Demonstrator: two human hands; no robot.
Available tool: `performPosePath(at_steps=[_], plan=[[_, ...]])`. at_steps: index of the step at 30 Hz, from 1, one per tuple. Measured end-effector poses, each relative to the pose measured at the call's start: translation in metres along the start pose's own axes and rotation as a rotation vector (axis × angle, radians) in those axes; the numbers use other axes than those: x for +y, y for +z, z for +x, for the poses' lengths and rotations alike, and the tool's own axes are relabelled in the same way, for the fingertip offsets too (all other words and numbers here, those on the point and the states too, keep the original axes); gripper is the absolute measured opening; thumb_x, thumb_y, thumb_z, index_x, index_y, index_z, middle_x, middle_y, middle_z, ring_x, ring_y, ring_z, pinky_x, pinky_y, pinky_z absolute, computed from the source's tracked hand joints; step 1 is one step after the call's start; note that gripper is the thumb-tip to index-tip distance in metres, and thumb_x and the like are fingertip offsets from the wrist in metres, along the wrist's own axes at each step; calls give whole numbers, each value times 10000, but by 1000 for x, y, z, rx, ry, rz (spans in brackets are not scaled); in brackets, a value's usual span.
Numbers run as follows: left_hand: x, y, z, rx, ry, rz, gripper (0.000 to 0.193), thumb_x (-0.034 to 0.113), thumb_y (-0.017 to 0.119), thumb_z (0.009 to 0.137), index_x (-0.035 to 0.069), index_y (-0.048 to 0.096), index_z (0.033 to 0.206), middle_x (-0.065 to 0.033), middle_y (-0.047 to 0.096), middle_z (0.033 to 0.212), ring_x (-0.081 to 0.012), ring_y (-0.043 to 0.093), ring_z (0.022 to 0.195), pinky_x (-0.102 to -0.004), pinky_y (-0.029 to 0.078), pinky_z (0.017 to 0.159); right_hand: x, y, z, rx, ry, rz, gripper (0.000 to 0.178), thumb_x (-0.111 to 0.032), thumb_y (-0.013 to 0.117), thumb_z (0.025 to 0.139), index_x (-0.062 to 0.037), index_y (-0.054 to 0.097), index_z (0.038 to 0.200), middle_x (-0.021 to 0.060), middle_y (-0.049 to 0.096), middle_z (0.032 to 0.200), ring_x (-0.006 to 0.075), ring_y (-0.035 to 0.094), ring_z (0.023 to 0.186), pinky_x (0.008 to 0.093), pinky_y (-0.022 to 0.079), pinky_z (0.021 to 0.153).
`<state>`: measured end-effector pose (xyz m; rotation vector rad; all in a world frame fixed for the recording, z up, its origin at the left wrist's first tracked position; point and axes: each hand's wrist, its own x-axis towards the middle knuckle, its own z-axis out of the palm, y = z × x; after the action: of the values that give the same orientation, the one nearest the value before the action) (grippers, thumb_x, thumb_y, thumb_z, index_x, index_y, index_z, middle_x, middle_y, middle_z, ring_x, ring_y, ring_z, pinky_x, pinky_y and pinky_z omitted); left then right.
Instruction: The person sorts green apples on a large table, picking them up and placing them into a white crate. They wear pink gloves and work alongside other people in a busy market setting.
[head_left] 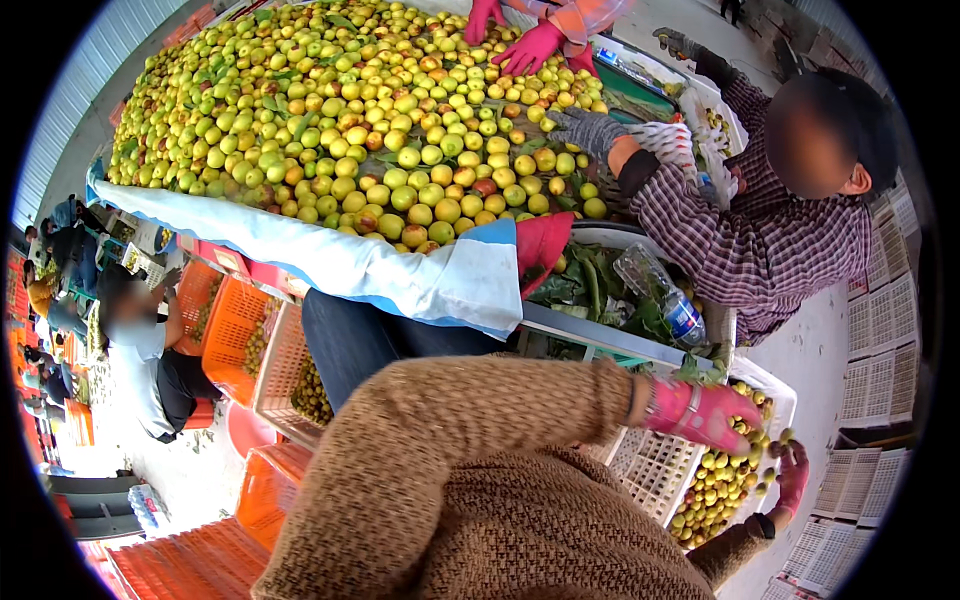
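Both my hands wear pink gloves and are over a white crate [783, 390] at my right, part-filled with small round green-and-brown fruits [715, 490] that look like jujubes. My left hand [705, 413] reaches across from the left, its fingers stretched out over the crate's far part. Beside the crate's right rim, my right hand [793, 478] has its fingers apart and curved upward. A few loose fruits [775, 450] show between the two hands, close to the fingertips. Whether any of them touches a glove I cannot tell.
A big sorting table heaped with yellow-green fruits [380, 130] lies ahead, edged by a pale cloth [330, 250]. A co-worker in a checked shirt [740, 240] reaches in from the right; another's pink gloves [530, 48] work beyond. A bin with leaves and a plastic bottle [685, 320] adjoins. Orange crates [235, 325] stand left.
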<state>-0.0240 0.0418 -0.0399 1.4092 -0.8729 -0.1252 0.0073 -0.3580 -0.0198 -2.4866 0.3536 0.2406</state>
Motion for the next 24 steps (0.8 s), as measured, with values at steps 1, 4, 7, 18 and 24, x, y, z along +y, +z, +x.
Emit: performPosePath(at_steps=[1, 4, 7, 18, 24], plan=[[26, -32, -16, -106, -176, 91, 489, 315, 655, 818, 19, 568, 1198, -163, 626, 1095, -254, 619, 1007, -355, 490, 867, 33, 0, 11, 18, 39, -278, 348, -184, 612, 881, -50, 595, 1202, 75, 671, 949, 149, 605, 868, 287, 474, 821], [30, -100, -86, 69, -184, 319, 403, 266, 623, 856, 32, 579, 1180, -149, 629, 1114, -279, 611, 1027, -363, 478, 894, -71, 49, 24, 41, -301, 263, 293, -131, 545, 915, 32, 589, 1154, 57, 632, 983, 131, 567, 883, 261, 451, 780], [73, -154, -137, 137, -261, 376, 327, 207, 568, 920, 39, 572, 1201, -108, 633, 1122, -215, 610, 1047, -345, 469, 918, -215, 84, -6, -128, -619, 388, 278, -132, 512, 918, 23, 588, 1136, 90, 596, 1114, 167, 580, 972, 285, 462, 832], [216, -276, -347, 735, -726, 1169, 212, 159, 569, 892, 42, 654, 1047, -116, 657, 1018, -238, 641, 911, -332, 504, 786, -508, 393, -83, -869, -1634, -12, 263, -167, 523, 861, -122, 616, 1103, 92, 622, 1103, 285, 575, 1069, 379, 448, 922], [215, -318, -400, 513, -1170, 1452, 335, 323, 523, 883, 34, 671, 967, -169, 664, 921, -352, 616, 928, -434, 484, 805, -534, 463, -106, -1285, -1800, -17, 297, -187, 598, 819, -139, 618, 1111, 112, 505, 1270, 316, 475, 1181, 404, 388, 986]])
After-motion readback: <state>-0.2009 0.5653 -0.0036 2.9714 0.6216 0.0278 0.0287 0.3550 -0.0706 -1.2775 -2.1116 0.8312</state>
